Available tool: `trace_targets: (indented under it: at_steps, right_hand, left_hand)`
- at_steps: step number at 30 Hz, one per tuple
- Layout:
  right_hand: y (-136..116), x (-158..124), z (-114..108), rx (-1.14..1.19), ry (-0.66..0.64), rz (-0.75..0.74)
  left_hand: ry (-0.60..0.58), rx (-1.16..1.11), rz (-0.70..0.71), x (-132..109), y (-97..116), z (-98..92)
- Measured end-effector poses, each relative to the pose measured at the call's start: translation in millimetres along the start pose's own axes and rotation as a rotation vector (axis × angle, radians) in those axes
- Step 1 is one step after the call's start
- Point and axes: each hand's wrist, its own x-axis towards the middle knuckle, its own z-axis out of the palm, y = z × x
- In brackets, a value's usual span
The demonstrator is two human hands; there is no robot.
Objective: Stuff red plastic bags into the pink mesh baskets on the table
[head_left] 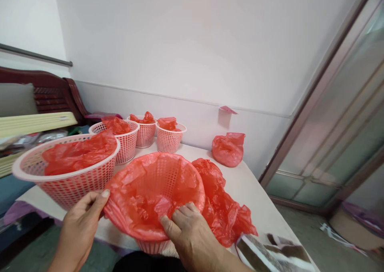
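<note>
A plastic basket (152, 246) with slotted sides stands in front of me, lined with a red plastic bag (135, 184) that is folded over its rim. At the rim's left side, my left hand (85, 220) pinches the bag edge, thumb on top and fingers below. My right hand (192, 230) reaches over the near right rim, its curled fingers gripping the bag there. Inside, the liner lies crumpled on the bottom. A heap of loose red plastic bags (222, 208) touches the right side of the basket.
Several pink baskets (75, 184) with red bags inside stand left and behind. A tied red bag (228, 150) rests by the wall on the white table (267, 200). A striped cloth (270, 254) lies at the near right. Beyond are a wooden bench (33, 86) and a glass door (330, 144).
</note>
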Motion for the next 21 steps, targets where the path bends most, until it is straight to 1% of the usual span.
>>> trace_targets:
  at_steps: [3, 4, 6, 9, 10, 11, 12, 14, 15, 16, 17, 19, 21]
  right_hand:
    - [-2, 0, 7, -0.023, 0.05, -0.023]
    - [-2, 0, 10, -0.027, 0.075, -0.032]
    - [-3, 0, 12, -0.026, 0.119, -0.047]
    - [-2, 1, 11, -0.025, 0.141, -0.046]
    - [-1, 2, 12, -0.023, 0.142, -0.037]
    - [0, 3, 13, -0.017, 0.143, -0.028]
    - [1, 4, 16, -0.004, 0.15, -0.023]
    - [3, 6, 26, 0.076, 0.187, 0.02]
    - [4, 7, 31, 0.128, 0.21, 0.057]
    - [5, 9, 36, 0.182, 0.232, 0.1]
    - [5, 9, 39, 0.233, 0.249, 0.147]
    - [5, 10, 38, 0.302, 0.256, 0.208]
    - [5, 9, 30, 0.335, 0.297, 0.171]
  left_hand:
    - [-0.032, -0.011, 0.042, -6, 19, 19.4]
    - [-0.052, 0.014, 0.092, -8, 26, 27.0]
    - [-0.094, 0.095, 0.237, -10, 38, 41.6]
    - [-0.163, 0.21, 0.507, -14, 57, 58.4]
    - [-0.215, 0.243, 0.597, -17, 61, 62.6]
    - [-0.292, 0.278, 0.683, -23, 64, 66.4]
    - [-0.398, 0.317, 0.76, -30, 65, 69.8]
    - [-0.617, 0.382, 0.883, -48, 61, 76.2]
    - [-0.709, 0.4, 0.937, -59, 56, 79.0]
    - [-0.762, 0.401, 0.992, -69, 49, 81.2]
    - [-0.792, 0.394, 1.038, -78, 42, 82.7]
    - [-0.794, 0.358, 1.109, -91, 29, 82.6]
    - [-0.727, 0.366, 1.15, -95, 20, 79.0]
